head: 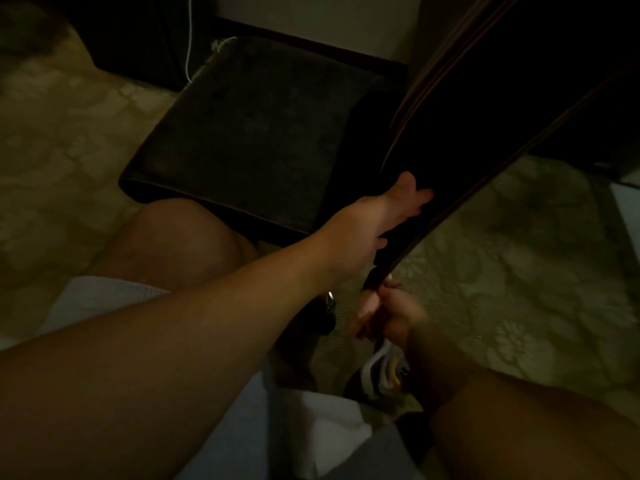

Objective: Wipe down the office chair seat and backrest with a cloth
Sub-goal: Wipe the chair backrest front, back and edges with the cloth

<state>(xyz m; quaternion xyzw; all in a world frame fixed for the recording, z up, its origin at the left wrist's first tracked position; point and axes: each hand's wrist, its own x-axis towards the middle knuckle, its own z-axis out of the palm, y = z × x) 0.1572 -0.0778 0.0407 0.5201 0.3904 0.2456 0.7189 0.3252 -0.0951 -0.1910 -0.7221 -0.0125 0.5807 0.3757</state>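
Head view, dim: dark plush square seat at centre, smooth dark backrest upper right. Left hand grips backrest edge; right hand clutches striped cloth below. Patterned carpet around.

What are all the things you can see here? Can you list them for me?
chair seat: one, dark padded cushion, centre of view, above the knee
backrest: one, very dark with a brownish edge, running from upper right down to the hands
cloth: one, white with dark and yellow stripes, hanging below the right hand
carpet: one, pale green with a flower pattern, left and right of the chair
cable: one, white, hanging at upper left behind the seat
wall: pale, top centre
shorts: light grey, bottom
left hand: one, gripping the backrest edge
right hand: one, blurred, gripping the cloth at the backrest's lower end
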